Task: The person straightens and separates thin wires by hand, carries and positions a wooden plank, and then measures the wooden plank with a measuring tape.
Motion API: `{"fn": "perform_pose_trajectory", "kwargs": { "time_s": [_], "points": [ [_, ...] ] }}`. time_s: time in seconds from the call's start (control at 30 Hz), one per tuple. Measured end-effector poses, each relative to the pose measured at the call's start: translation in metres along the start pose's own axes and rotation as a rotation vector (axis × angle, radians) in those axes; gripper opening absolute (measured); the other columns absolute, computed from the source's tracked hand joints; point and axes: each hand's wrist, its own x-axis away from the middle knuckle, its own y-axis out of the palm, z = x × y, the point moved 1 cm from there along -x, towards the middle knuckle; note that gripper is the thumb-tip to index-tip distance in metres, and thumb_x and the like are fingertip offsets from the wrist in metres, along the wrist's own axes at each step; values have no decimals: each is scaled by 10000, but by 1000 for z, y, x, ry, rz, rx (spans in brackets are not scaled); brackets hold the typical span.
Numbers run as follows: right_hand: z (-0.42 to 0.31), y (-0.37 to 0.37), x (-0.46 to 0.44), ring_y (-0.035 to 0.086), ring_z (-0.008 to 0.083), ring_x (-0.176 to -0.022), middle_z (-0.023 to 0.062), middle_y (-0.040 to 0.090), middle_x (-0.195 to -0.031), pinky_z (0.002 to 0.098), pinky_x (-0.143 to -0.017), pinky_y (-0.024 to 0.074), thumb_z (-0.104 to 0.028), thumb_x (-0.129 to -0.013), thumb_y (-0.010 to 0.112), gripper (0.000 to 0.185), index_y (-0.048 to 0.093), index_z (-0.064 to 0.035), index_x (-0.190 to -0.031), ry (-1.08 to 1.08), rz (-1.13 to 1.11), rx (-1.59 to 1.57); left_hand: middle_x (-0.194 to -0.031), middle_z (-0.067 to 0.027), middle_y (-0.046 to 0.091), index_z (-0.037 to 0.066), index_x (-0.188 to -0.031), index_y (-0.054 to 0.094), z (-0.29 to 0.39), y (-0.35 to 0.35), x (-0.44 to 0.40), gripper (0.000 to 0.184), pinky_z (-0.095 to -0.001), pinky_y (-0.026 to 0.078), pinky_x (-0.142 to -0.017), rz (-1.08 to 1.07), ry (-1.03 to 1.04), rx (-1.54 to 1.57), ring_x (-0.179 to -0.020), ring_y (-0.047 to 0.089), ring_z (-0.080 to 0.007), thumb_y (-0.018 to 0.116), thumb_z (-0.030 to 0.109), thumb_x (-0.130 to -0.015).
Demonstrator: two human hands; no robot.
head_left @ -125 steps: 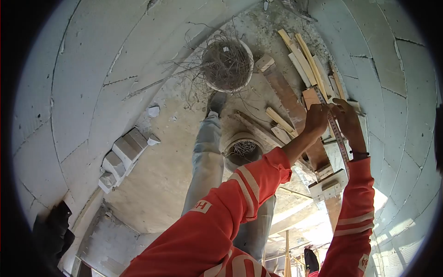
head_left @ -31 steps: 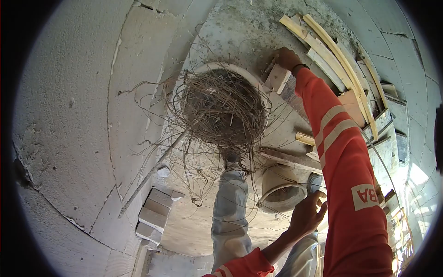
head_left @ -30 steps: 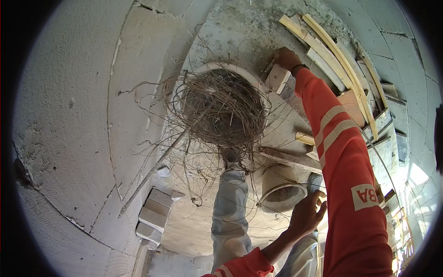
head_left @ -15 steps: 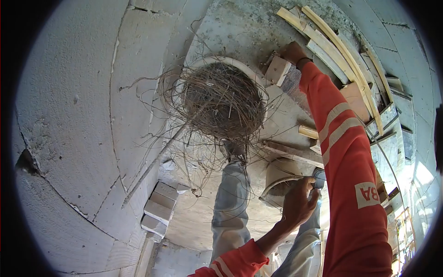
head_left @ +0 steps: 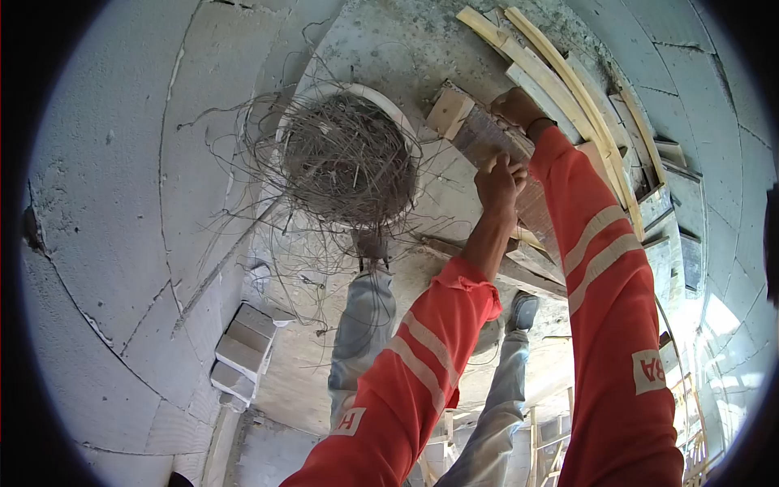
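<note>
A weathered wooden board lies at a slant in the upper middle of the view, with a paler wood block at its far left end. My right hand is closed over the board's far edge, its fingers partly hidden. Against the near edge, my left hand presses with bent fingers and appears to grip the board. Left of both hands stands a pale round tub heaped with tangled thin wire, whose loose ends stick out on all sides.
Long timber strips and shorter offcuts lie to the right. Pale blocks are stacked at lower left beside a block wall. More planks lie below the board. My shoe is close to them.
My left hand has moved up from beside the bucket to the board. My right hand stays at the board's far edge. The view has shifted, so the wire tub sits further left.
</note>
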Motion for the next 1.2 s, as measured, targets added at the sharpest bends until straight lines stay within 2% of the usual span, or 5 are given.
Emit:
{"fn": "perform_pose_trajectory", "kwargs": {
  "time_s": [0.1,0.43,0.53,1.07,1.2],
  "points": [
    [13,2,1,709,301,-823,153,722,-903,432,-708,553,-160,-789,650,169,705,-2,-814,-721,149,1119,-769,-94,634,-39,-1029,606,-4,15,-21,196,-218,443,-487,-26,135,16,-597,583,-146,613,138,-945],
    [44,20,-43,707,317,-806,149,712,-821,417,-755,558,-214,-740,713,199,745,-63,-865,-368,343,636,-566,-11,474,21,-614,516,7,30,-43,301,-253,316,-375,-89,306,-386,-431,444,-99,650,20,-884],
    [32,14,-30,714,320,-843,159,724,-813,427,-765,555,-249,-772,671,249,740,-15,-822,-651,239,1076,-566,11,433,53,-603,472,9,31,-44,324,-249,292,-367,-82,227,-227,-427,415,-91,641,-11,-872],
    [-6,6,4,710,351,-895,182,724,-825,442,-791,549,-255,-804,662,262,736,-5,-823,-115,280,449,-543,-32,428,44,-569,398,-27,23,-105,383,-293,271,-361,-310,104,252,-429,404,-113,692,-56,-794],
    [6,14,-5,699,386,-910,200,719,-897,457,-791,548,-252,-805,647,267,728,-6,-873,-108,375,504,-570,0,534,24,-670,597,11,30,-38,201,-259,342,-390,-117,286,-336,-471,479,-86,624,26,-869]
  ]
}}
